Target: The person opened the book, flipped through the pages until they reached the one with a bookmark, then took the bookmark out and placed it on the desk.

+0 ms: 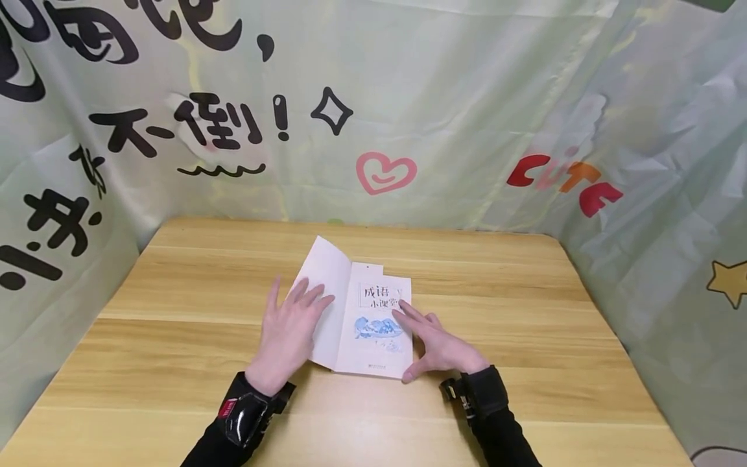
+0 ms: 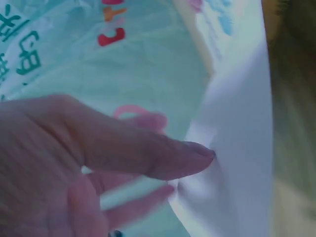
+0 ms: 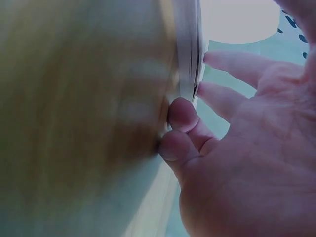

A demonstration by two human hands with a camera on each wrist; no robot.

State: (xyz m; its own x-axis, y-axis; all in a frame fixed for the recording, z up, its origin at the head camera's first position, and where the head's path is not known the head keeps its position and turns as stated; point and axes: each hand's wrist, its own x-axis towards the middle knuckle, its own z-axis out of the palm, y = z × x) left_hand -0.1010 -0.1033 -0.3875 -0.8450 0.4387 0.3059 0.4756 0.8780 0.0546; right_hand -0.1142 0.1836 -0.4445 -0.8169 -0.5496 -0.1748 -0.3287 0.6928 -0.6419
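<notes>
A small book (image 1: 356, 350) lies on the wooden table (image 1: 502, 415), its front cover (image 1: 334, 272) turned to the left and standing partly raised. Its title page bears Chinese characters and a blue drawing. My left hand (image 1: 287, 337) is spread against the cover with long fingers; in the left wrist view its thumb (image 2: 182, 158) presses the white sheet. At the book's right side is my right hand (image 1: 446, 347), its fingertips touching the page's edge and its thumb near the lower corner. The right wrist view shows the page block (image 3: 187, 44) beside those fingers, which are only slightly bent.
A pale strip (image 1: 367, 268) with a small dark dot sticks out above the title page. Printed cloth (image 1: 455, 97) with lettering, a pink heart (image 1: 386, 174) and a star hangs behind the table and along both sides. Each wrist wears a black strapped device.
</notes>
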